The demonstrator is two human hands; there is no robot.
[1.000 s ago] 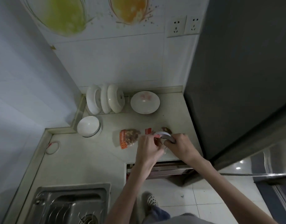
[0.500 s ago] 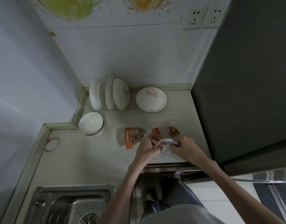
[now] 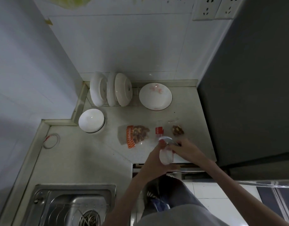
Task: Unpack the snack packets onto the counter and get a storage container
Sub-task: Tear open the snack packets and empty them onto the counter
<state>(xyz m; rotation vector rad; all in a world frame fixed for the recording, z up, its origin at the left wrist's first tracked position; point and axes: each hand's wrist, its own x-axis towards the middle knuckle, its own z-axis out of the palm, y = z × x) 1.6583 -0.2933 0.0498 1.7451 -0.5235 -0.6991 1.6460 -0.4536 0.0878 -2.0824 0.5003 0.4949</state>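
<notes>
Both hands are closed on a white bag (image 3: 165, 156) at the near edge of the counter (image 3: 85, 154).

The left hand (image 3: 156, 158) is reached in from the near side with its fingers curled round the bag's left side; the right hand (image 3: 183, 149) is brought in from the near right and the bag's top is pinched by it. The bag is held between them, just above the counter edge. Two snack packets are laid on the counter beyond the hands: an orange one (image 3: 134, 135) to the left and a clear one (image 3: 170, 130) with a red label to the right. Three plates (image 3: 110, 88) are stood in a rack at the far side, one plate (image 3: 155, 96) is laid flat beside them, and one bowl (image 3: 91, 120) is set to the left. A sink (image 3: 72, 204) is seen near left.
</notes>
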